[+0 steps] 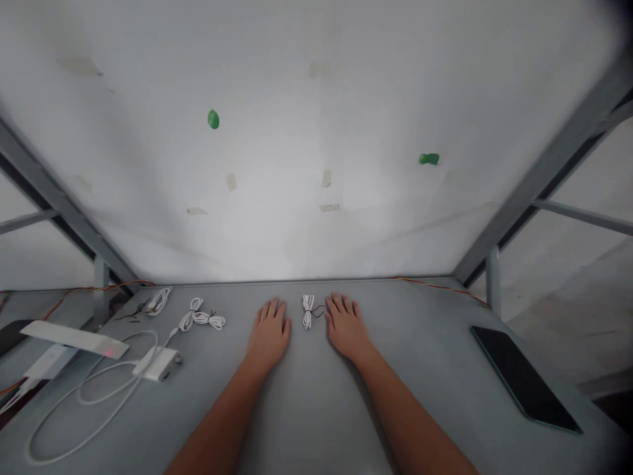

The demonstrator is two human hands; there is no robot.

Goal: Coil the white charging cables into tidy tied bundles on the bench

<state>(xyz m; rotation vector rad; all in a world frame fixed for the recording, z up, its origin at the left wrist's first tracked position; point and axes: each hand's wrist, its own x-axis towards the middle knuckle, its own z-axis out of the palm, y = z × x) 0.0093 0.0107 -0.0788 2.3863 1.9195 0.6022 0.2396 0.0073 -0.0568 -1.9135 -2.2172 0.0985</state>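
Observation:
A small bundle of white cable (pixel 307 311), bound at its middle with a dark twist tie, lies on the grey shelf (pixel 316 402) between my two hands. My left hand (pixel 270 335) rests flat, palm down, a short way left of the bundle, with its fingers stretched forward. On the other side, my right hand (pixel 347 330) also lies flat with its fingers a little apart. Its fingertips are close to the loose end of the tie; whether they touch it I cannot tell. Neither hand holds anything.
Left are more bundled white cables (pixel 202 316), a white power adapter (pixel 157 364) with a looped cord, and a long white device (pixel 74 338) with a red light. A dark tablet or phone (pixel 525 379) lies right. Grey metal posts (pixel 558 165) flank the white back wall (pixel 277 244).

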